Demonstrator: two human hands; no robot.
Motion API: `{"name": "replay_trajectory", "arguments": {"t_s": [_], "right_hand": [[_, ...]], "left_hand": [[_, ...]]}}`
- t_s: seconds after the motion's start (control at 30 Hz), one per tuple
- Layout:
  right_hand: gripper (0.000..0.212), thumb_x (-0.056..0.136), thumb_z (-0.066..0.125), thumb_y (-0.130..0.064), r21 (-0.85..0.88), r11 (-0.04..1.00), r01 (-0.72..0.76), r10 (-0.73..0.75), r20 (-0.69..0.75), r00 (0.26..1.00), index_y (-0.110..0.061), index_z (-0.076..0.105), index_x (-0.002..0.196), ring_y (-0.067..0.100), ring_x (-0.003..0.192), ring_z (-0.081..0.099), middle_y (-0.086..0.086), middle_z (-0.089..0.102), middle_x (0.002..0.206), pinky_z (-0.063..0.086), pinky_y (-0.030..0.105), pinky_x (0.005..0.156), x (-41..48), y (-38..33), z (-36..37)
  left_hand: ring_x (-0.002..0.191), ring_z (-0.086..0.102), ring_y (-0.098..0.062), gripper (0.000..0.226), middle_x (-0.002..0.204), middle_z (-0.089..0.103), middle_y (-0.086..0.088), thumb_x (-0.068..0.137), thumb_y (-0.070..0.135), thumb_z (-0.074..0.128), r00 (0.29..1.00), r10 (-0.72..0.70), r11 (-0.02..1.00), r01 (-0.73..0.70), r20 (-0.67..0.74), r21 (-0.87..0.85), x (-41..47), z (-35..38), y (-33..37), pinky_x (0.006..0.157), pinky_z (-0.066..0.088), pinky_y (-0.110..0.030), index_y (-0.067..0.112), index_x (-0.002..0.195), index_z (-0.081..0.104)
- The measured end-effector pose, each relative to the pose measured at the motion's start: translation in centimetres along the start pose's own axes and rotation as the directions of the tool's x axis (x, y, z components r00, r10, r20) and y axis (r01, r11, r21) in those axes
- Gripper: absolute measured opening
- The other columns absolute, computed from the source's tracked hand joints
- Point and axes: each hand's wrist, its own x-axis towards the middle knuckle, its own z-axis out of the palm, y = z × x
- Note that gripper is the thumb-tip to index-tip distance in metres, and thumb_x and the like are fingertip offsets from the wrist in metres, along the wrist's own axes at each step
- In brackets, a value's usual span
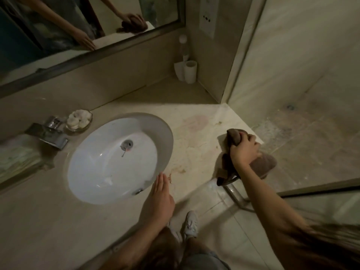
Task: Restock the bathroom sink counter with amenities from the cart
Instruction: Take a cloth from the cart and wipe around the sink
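Note:
A beige stone sink counter (194, 121) holds a white oval basin (101, 172). My right hand (244, 151) grips a bunched brown cloth (263, 164) at the counter's right front corner. With its fingers straight, my left hand (160, 195) rests flat on the counter's front edge, beside the basin. A glass dish of white round amenities (79, 119) sits behind the basin next to the chrome faucet (51, 133). In the far right corner stand two white cups (186, 72) and a clear bottle (183, 46).
A mirror (78, 32) runs along the back wall and reflects both arms. A glass shower partition (245, 51) borders the counter on the right, with the shower floor beyond. A folded item (17, 154) lies at the far left. My white shoes (190, 225) show below the counter edge.

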Motion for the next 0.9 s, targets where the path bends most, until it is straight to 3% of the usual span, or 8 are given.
{"name": "replay_trajectory", "arguments": {"t_s": [0.1,0.23,0.4,0.47,0.53,0.63,0.77,0.9], "right_hand": [[0.05,0.08,0.06,-0.021,-0.085,0.966,0.243,-0.234,0.096,0.967,-0.026,0.052,0.129,0.038,0.114,0.04,0.01,0.042,0.135,0.033,0.05,0.093,-4.0,-2.1,1.4],[0.046,0.073,0.065,-0.03,-0.06,0.828,0.558,-0.533,0.226,0.815,-0.029,0.06,0.119,0.038,0.106,0.052,0.008,0.054,0.129,0.042,0.048,0.08,-12.7,-4.3,4.6],[0.041,0.08,0.046,-0.04,-0.082,0.695,0.715,-0.685,0.23,0.692,-0.036,0.059,0.119,0.03,0.106,0.056,-0.001,0.057,0.126,0.047,0.043,0.071,-15.3,-3.7,4.7],[0.042,0.085,0.047,-0.038,-0.102,0.75,0.654,-0.628,0.201,0.752,-0.037,0.054,0.126,0.029,0.109,0.053,-0.001,0.054,0.13,0.045,0.043,0.076,-13.3,-2.5,4.1],[0.046,0.086,0.056,-0.032,-0.113,0.863,0.491,-0.473,0.158,0.867,-0.037,0.05,0.131,0.031,0.114,0.049,0.001,0.05,0.134,0.043,0.045,0.085,-10.7,-0.7,3.1],[0.056,0.08,0.065,-0.025,-0.113,0.964,0.242,-0.236,0.063,0.97,-0.034,0.049,0.133,0.035,0.114,0.046,0.006,0.047,0.134,0.041,0.049,0.09,-5.6,1.7,1.1],[0.053,0.081,0.063,-0.02,-0.105,0.992,0.066,-0.067,-0.005,0.998,-0.028,0.049,0.131,0.037,0.12,0.04,0.011,0.043,0.134,0.034,0.053,0.097,1.8,1.1,-0.1],[0.056,0.079,0.063,-0.018,-0.144,0.988,0.05,-0.048,0.014,0.999,-0.025,0.046,0.132,0.037,0.124,0.035,0.015,0.041,0.133,0.028,0.056,0.101,6.4,-3.4,0.7]], "left_hand": [[0.149,-0.003,-0.016,0.065,0.161,-0.005,-0.009,0.097,0.018,0.031,1.0,0.0,1.0,0.001,0.017,-0.01,0.2,-0.3,-0.2,0.119,0.004,-0.022,0.004,0.152,-0.001],[0.148,0.015,-0.02,0.065,0.161,0.003,-0.009,0.093,0.02,0.039,0.999,-0.033,0.998,0.033,-0.009,-0.058,0.8,-0.6,-0.1,0.114,0.024,-0.025,0.004,0.152,0.015],[0.14,0.033,-0.016,0.049,0.162,0.001,-0.003,0.097,0.025,0.039,0.996,-0.087,0.99,0.09,0.031,-0.107,1.7,-1.3,0.4,0.102,0.041,-0.025,0.009,0.143,0.037],[0.138,0.036,-0.017,0.058,0.162,-0.006,-0.001,0.098,0.024,0.035,0.996,-0.085,0.99,0.087,0.021,-0.111,2.8,-1.8,0.6,0.097,0.04,-0.025,0.008,0.151,0.018],[0.147,0.015,-0.018,0.064,0.161,-0.012,-0.002,0.1,0.019,0.033,0.999,-0.038,0.988,0.037,0.0,-0.147,4.1,-1.9,1.0,0.109,0.028,-0.022,0.008,0.153,-0.001],[0.149,0.006,-0.017,0.063,0.16,-0.014,-0.001,0.101,0.016,0.031,1.0,0.009,0.984,-0.013,-0.025,-0.18,5.5,-2.1,1.7,0.113,0.019,-0.022,0.008,0.153,-0.004],[0.147,0.015,-0.019,0.063,0.161,-0.011,-0.004,0.101,0.022,0.029,0.999,0.01,0.989,-0.017,-0.049,-0.147,5.8,-1.5,2.0,0.111,0.028,-0.024,0.01,0.153,-0.004],[0.145,0.023,-0.019,0.065,0.162,-0.008,-0.005,0.1,0.029,0.03,0.991,-0.125,0.976,0.113,-0.049,-0.186,6.7,-0.6,2.2,0.105,0.038,-0.023,0.009,0.153,-0.003]]}}
